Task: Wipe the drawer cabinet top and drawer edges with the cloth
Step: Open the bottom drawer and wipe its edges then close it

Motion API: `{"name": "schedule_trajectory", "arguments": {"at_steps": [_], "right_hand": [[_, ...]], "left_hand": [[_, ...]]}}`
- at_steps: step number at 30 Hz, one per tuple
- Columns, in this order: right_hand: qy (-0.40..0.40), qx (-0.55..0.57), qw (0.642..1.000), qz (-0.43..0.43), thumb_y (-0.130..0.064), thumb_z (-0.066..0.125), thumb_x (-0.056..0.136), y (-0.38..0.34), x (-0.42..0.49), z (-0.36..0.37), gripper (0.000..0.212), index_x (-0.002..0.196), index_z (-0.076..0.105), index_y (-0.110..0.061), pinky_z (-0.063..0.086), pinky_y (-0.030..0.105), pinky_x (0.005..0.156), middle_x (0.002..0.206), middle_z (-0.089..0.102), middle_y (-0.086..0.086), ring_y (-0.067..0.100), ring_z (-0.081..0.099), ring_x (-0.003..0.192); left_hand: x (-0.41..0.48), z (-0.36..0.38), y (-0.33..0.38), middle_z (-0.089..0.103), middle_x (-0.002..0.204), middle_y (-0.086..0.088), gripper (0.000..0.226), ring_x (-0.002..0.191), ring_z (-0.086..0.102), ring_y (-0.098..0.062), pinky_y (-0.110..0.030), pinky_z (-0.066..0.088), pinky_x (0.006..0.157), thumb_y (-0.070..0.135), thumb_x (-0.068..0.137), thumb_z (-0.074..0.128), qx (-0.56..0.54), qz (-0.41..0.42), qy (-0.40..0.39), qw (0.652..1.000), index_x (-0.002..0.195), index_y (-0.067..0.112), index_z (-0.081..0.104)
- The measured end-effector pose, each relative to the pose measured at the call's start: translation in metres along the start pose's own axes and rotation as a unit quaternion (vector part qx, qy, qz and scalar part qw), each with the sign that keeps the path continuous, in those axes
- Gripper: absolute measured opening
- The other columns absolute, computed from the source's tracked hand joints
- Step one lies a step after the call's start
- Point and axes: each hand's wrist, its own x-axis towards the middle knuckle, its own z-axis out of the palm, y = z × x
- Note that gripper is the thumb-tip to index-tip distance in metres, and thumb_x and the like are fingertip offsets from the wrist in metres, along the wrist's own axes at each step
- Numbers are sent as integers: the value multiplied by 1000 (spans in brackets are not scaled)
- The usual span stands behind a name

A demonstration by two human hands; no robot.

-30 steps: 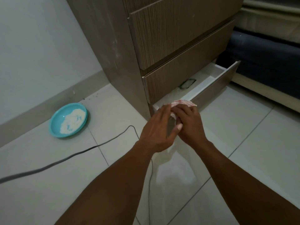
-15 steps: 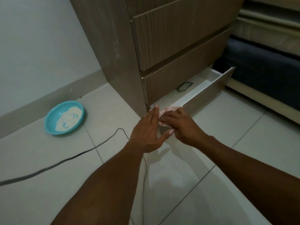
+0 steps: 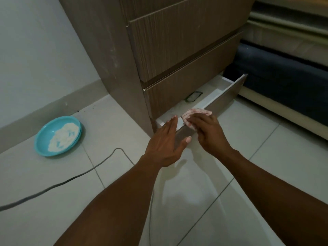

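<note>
Pressing the pink-white cloth [image 3: 197, 113] onto the top edge of the open bottom drawer [image 3: 226, 97] with the right hand [image 3: 211, 133] curled over it, touching the drawer's left corner with the flat, straight-fingered left hand [image 3: 164, 145].

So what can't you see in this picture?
Head view only:
- Top of the cabinet: cut off by the upper edge.
- Inside of the drawer: mostly hidden under the drawer above; the dark thing in it is too small to name.
- Near part of the cloth: covered by the right grip.
- Ends of the cable: run off the left and bottom edges.
</note>
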Motion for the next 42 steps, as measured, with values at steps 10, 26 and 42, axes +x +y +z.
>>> {"name": "schedule_trajectory", "arguments": {"at_steps": [10,26,42], "right_hand": [[25,-34,995,89,-9,61,92,51,58,-10,30,118,69,-22,43,42,102,126,67,2,25,58,117],[74,5,995,68,-30,42,95,118,69,-17,39,119,70,-16,31,31,110,127,65,3,22,52,124],[226,67,949,211,-7,57,90,170,119,3,32,119,69,-13,41,35,111,130,63,7,24,54,124]], "left_hand": [[49,-3,25,5,170,-3,83,155,8,-18,-40,11,125,69,97,16,16,38,-50,998,160,21,-8],[136,8,44,-4,170,3,81,155,0,-13,-42,9,126,70,98,21,25,71,-91,993,159,28,-10],[140,8,35,4,169,-8,75,156,-6,-24,-46,-4,125,68,98,14,198,136,-14,971,160,31,-6]]}}
